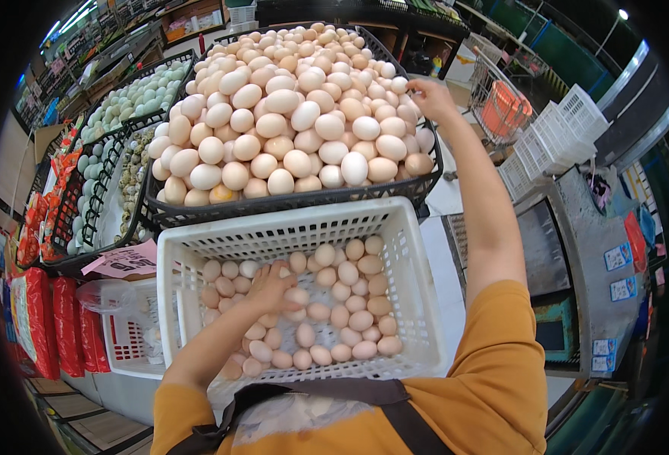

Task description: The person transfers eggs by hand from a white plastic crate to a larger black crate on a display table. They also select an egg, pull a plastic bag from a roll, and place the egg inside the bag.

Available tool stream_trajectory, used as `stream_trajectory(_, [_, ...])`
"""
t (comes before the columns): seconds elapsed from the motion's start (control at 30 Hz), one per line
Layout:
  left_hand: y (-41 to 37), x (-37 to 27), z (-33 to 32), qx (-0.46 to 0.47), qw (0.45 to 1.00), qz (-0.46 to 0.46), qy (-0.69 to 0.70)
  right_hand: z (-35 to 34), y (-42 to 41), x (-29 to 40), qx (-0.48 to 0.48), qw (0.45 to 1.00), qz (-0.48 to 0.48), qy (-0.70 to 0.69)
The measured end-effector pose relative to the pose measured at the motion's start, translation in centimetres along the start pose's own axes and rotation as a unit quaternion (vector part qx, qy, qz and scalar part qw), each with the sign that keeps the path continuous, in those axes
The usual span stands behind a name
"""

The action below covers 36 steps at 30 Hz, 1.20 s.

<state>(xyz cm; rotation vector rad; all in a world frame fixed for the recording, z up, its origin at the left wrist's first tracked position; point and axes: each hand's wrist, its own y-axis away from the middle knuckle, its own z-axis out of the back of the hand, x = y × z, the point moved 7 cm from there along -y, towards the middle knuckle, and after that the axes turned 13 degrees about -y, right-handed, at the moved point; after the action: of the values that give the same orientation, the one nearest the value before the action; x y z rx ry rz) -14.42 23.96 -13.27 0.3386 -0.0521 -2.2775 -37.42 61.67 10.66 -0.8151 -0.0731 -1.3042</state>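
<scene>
A white plastic crate (414,273) with a loose layer of eggs (360,320) stands right before me. My left hand (270,287) reaches down into it, fingers spread over eggs left of the crate's middle; whether it grips one of them cannot be told. Beyond the crate, a large heap of brown and cream eggs (281,102) fills a black plastic basket (300,199). My right hand (432,99) is at the heap's right edge, its fingertips at a pale egg (399,85); a firm hold on it is not clear.
Left of the heap are black baskets of pale green eggs (135,102) and speckled quail eggs (135,165), with a pink sign (127,259) below. Red packages (70,327) hang at lower left. On the right are a shopping cart (485,96), stacked white crates (556,136) and a grey counter (590,273).
</scene>
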Motion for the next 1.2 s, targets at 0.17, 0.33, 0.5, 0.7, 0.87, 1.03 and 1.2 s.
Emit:
stream_trajectory(0.17, [0.4,0.5,-0.6,0.003,1.000,0.015,-0.020,4.5,5.8,6.6,-0.085,0.982,0.139,-0.096])
stream_trajectory(0.33, [0.1,0.6,-0.3,-0.028,0.998,0.046,0.036,7.5,14.4,13.2,-0.073,0.975,0.184,-0.096])
stream_trajectory(0.5, [1.8,0.6,0.9,0.082,0.873,0.198,0.437,6.7,19.4,19.2,0.008,0.969,0.200,-0.142])
stream_trajectory(0.7, [7.4,-0.5,7.0,-0.002,0.721,0.239,0.651,-6.9,24.9,23.6,0.331,0.911,0.081,-0.232])
stream_trajectory(0.87, [11.8,-0.5,11.9,-0.094,0.604,0.144,0.778,-19.9,35.8,24.9,0.491,0.841,0.215,-0.078])
stream_trajectory(1.03, [14.4,0.4,12.9,-0.175,0.433,0.046,0.883,-23.7,38.4,24.7,0.578,0.732,0.360,-0.017])
stream_trajectory(1.2, [15.4,1.4,13.1,-0.199,0.374,0.054,0.904,-25.6,39.4,22.9,0.567,0.741,0.359,-0.018])
